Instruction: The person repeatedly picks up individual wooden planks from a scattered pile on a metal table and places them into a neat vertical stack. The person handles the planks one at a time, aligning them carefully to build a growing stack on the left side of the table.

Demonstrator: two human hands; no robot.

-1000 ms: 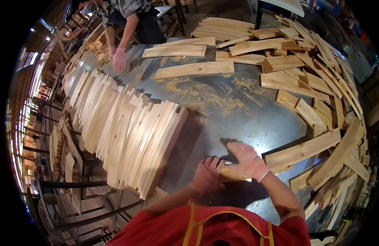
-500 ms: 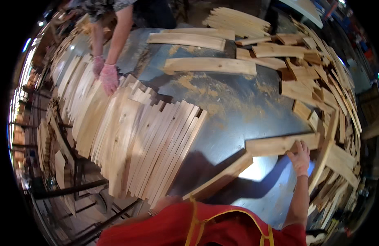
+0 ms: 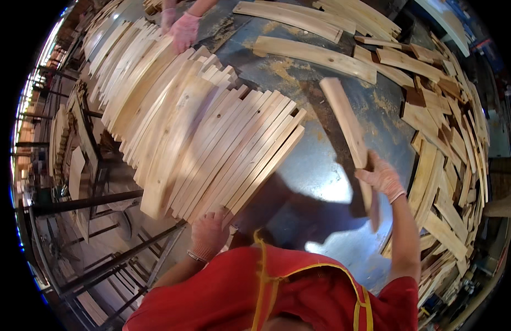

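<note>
My right hand [image 3: 383,175], in a pale pinkish glove, grips a curved wooden board [image 3: 346,121] near its lower end. The board stands tilted over the metal tabletop [image 3: 305,157], its far end pointing up and left, and its near end is blurred. My left hand [image 3: 208,234], gloved too, lies with its fingers against the near ends of a long row of wooden boards [image 3: 228,149]. Those boards are packed side by side on edge, with one wider board [image 3: 172,132] lying flat on top.
Across the table, a co-worker's gloved hands [image 3: 183,32] touch the row's far part. Loose boards [image 3: 316,55] lie at the back. A jumbled board pile [image 3: 432,116] fills the right side. Sawdust spots the tabletop. A dark metal frame [image 3: 95,204] stands at lower left.
My right hand has lifted a board off the tabletop and swung it upright. My left hand has come into clearer view at the row's near ends. The whole view has shifted.
</note>
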